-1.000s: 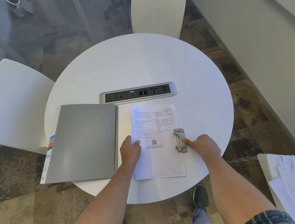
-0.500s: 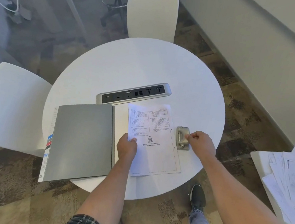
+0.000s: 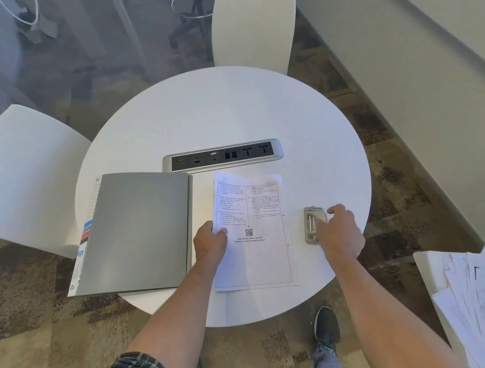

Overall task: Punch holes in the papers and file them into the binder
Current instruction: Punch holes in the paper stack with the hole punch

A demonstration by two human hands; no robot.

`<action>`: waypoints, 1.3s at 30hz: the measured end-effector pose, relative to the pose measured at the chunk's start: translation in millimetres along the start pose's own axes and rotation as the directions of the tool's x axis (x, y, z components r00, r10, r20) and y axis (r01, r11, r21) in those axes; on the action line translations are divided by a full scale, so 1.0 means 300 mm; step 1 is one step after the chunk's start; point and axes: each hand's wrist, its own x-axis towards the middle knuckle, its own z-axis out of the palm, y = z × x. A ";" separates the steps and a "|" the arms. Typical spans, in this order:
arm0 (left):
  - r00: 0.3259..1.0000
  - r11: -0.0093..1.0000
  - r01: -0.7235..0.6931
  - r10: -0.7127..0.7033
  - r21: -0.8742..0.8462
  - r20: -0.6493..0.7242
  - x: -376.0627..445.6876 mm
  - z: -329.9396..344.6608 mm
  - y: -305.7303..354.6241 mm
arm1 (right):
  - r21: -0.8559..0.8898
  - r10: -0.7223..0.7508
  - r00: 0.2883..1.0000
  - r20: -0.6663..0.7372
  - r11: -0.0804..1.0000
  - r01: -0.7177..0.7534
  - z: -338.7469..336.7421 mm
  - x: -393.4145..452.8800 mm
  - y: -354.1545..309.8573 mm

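White chair (image 3: pixel 21 176) at far left, partly under the round worktop (image 3: pixel 243 114). Grey binder (image 3: pixel 139 232) lies open at the worktop's left near edge, cover folded out, coloured index tabs (image 3: pixel 86 234) seen along its outer side. The left hand (image 3: pixel 209 240) is clamped on the printed sheet (image 3: pixel 256 234): thumb on top, fingers beneath its left margin, just right of the binder spine. The sheet lies flat between binder and punch; two small holes are visible along its right edge. A power strip (image 3: pixel 223 157) is set into the worktop just beyond the sheet. The metal hole punch (image 3: pixel 312 225) stands apart from the sheet, to its right. The right hand (image 3: pixel 339 234) rests over the punch with fingers spread and loosely bent; no closed grip is seen. A loose stack of papers (image 3: pixel 478 301) waits at far right on a separate surface.

Step judged: punching done on this sheet, filing begun. Next move calls for the holes to be lined up with the binder's fastener, which is not visible here.

Against the earlier frames: the punch is now clear of the sheet's edge and moved rightward; the left hand's hold is unchanged.
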 end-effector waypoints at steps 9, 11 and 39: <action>0.997 0.996 -0.072 0.073 -0.049 0.012 -0.055 -0.035 0.040 | 0.418 -0.317 0.868 0.382 0.897 0.144 0.153 -0.174 -0.151; 0.995 0.993 -0.093 0.095 -0.070 0.026 -0.073 -0.033 0.056 | 0.468 -0.338 0.828 0.447 0.877 0.105 0.166 -0.204 -0.179; 0.962 0.314 -0.263 0.161 0.912 0.222 -0.032 -0.490 -0.188 | 0.167 -0.600 0.651 0.465 0.781 0.602 0.322 -0.418 -0.425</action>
